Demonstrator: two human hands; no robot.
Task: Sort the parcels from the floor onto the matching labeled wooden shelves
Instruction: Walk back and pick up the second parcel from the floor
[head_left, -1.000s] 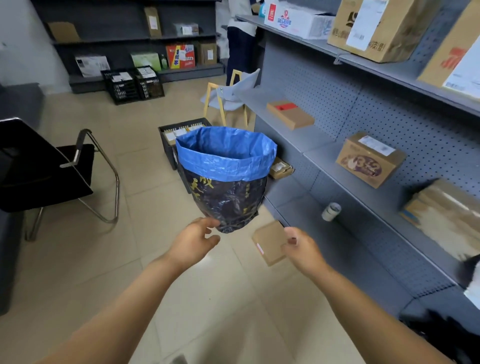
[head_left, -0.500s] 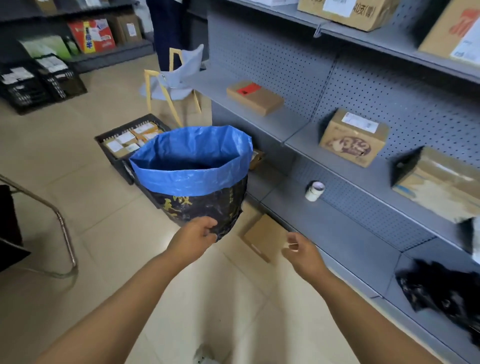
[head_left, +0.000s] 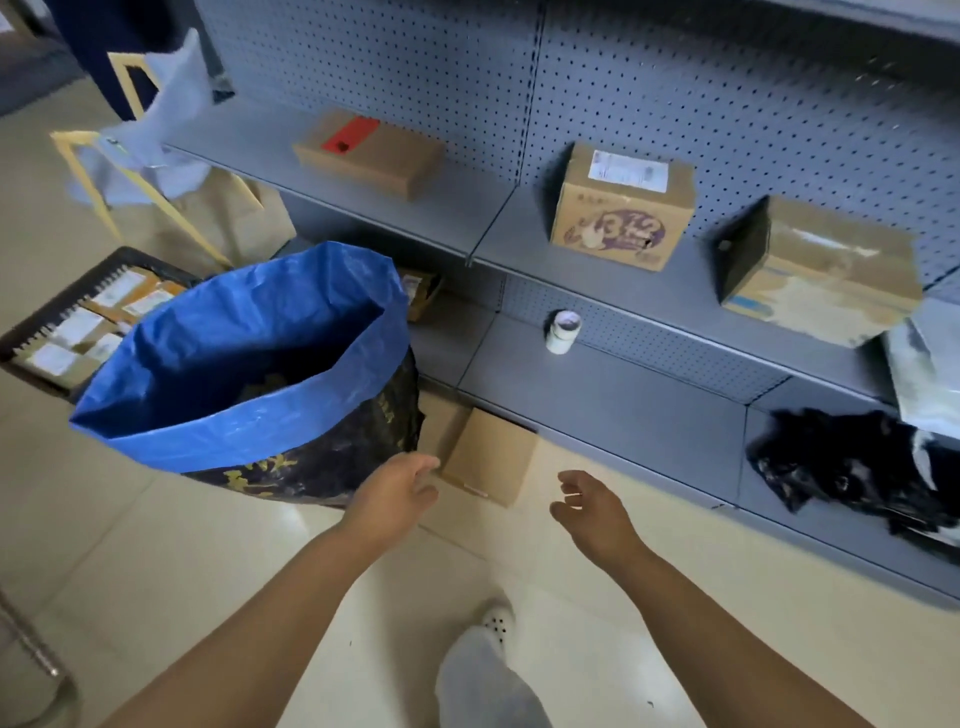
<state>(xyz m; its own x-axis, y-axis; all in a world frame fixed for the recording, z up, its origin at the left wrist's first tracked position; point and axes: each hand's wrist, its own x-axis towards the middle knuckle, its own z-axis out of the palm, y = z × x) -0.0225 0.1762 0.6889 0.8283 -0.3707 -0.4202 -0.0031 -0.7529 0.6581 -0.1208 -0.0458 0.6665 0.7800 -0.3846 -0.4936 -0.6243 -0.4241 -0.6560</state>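
A flat brown cardboard parcel (head_left: 488, 454) lies on the tiled floor against the base of the grey metal shelving (head_left: 613, 400). My left hand (head_left: 392, 493) hovers just left of it with relaxed fingers, holding nothing. My right hand (head_left: 589, 506) hangs to its right, fingers loosely curled and empty. A big sack with a blue rolled-down rim (head_left: 249, 374) stands open on the floor left of the parcel, with something dim at its bottom. On the middle shelf sit a flat box with a red label (head_left: 371, 153), a printed carton (head_left: 621, 208) and a taped box (head_left: 815, 270).
A black crate of labelled parcels (head_left: 78, 322) sits behind the sack. A small white tape roll (head_left: 562, 330) and a black plastic bag (head_left: 852, 473) lie on the bottom shelf. A yellow-framed stool with grey cloth (head_left: 140, 150) stands at the back left. My foot (head_left: 493, 623) is below.
The view has tilted down and come closer to the shelving. Both hands have moved forward toward the parcel on the floor and their fingers have spread a little.
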